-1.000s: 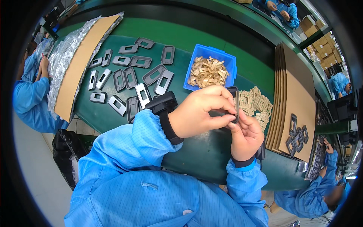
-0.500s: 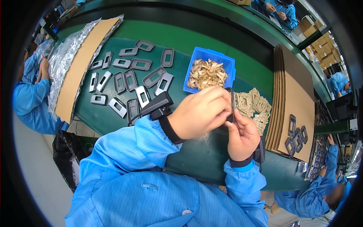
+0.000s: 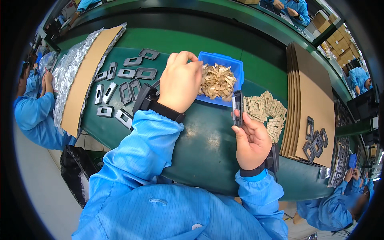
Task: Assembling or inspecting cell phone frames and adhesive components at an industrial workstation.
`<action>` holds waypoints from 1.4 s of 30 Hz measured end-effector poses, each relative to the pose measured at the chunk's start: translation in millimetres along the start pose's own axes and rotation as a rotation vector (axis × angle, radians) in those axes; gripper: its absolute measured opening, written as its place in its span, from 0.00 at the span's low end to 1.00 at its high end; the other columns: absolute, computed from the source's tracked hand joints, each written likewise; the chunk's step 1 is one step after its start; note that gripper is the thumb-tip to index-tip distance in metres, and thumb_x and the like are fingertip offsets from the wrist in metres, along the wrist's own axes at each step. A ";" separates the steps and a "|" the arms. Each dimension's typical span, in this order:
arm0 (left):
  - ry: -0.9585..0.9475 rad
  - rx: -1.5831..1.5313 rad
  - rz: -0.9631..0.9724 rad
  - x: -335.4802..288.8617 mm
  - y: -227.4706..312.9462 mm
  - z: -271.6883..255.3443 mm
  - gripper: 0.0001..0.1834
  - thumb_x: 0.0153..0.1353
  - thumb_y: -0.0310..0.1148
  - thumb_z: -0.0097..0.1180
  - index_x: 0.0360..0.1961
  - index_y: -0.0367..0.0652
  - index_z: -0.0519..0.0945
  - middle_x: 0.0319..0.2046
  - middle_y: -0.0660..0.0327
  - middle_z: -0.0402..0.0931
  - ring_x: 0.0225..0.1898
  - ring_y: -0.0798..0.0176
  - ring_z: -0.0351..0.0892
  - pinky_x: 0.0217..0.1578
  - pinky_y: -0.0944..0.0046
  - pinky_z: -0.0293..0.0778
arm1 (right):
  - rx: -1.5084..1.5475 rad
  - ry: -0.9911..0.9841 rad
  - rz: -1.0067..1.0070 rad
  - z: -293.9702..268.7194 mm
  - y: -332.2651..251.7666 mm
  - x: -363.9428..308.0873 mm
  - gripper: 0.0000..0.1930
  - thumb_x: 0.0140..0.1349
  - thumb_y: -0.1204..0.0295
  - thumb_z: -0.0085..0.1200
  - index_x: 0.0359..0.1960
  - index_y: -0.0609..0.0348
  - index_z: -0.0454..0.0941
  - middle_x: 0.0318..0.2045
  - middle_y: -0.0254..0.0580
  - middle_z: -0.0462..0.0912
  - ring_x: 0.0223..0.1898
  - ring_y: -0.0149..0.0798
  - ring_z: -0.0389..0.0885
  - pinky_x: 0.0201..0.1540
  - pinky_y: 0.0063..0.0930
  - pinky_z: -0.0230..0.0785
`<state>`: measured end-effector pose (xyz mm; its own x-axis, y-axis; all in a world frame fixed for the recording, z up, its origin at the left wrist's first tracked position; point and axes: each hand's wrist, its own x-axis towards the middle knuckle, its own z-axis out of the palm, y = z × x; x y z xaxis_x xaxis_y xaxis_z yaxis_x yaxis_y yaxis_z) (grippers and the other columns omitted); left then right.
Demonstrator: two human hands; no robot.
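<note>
My right hand [image 3: 253,144] grips a small dark rectangular plastic frame [image 3: 239,105] upright between thumb and fingers, in front of the bin. My left hand [image 3: 181,82] is raised at the left rim of a blue plastic bin [image 3: 241,76], its fingers curled together; whatever is between the fingertips cannot be made out. Crumpled tan paper strips [image 3: 218,82] fill the bin. Beside it, to the right, lies a heap of flat tan strips [image 3: 266,108], partly behind the frame and my right hand.
Several grey and silver frames [image 3: 125,93] are spread over the left of the green table [image 3: 192,152]. A cardboard sheet with bubble wrap [image 3: 88,76] stands along the left edge. Stacked cardboard [image 3: 308,88] at right carries several dark frames [image 3: 316,144]. Co-workers sit around.
My left hand has come away from the frame and moved left and up to the bin's left rim. My right hand still holds the frame, now by itself.
</note>
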<state>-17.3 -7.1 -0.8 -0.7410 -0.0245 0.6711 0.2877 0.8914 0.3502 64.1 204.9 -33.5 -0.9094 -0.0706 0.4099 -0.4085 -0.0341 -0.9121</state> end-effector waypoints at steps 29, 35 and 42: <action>-0.517 -1.072 -0.022 -43.8 55.9 -24.1 0.18 0.52 0.22 0.69 0.46 0.37 0.84 0.32 0.55 0.84 0.32 0.61 0.85 0.31 0.67 0.78 | 0.184 0.009 0.097 -3.6 -22.7 -3.6 0.06 0.71 0.78 0.44 0.46 0.66 0.66 0.38 0.49 0.73 0.31 0.36 0.82 0.32 0.24 0.81; -0.345 -0.830 0.282 -42.0 52.1 -24.5 0.21 0.50 0.28 0.71 0.48 0.41 0.83 0.33 0.57 0.84 0.31 0.57 0.84 0.29 0.64 0.78 | 0.195 0.001 0.082 -5.9 -24.4 -5.7 0.05 0.70 0.80 0.44 0.45 0.68 0.68 0.37 0.49 0.74 0.31 0.37 0.83 0.32 0.24 0.81; -0.311 -0.785 0.361 -43.5 51.7 -20.5 0.21 0.49 0.27 0.70 0.47 0.41 0.83 0.33 0.56 0.84 0.31 0.58 0.84 0.28 0.64 0.78 | 0.218 0.012 0.095 -6.3 -22.8 -6.2 0.05 0.69 0.83 0.42 0.45 0.68 0.69 0.36 0.48 0.74 0.30 0.37 0.83 0.32 0.23 0.81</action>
<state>42.3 30.8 1.6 -0.6236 0.4198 0.6595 0.7784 0.2549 0.5737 78.5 212.4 -15.3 -0.9444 -0.0719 0.3209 -0.2954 -0.2429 -0.9240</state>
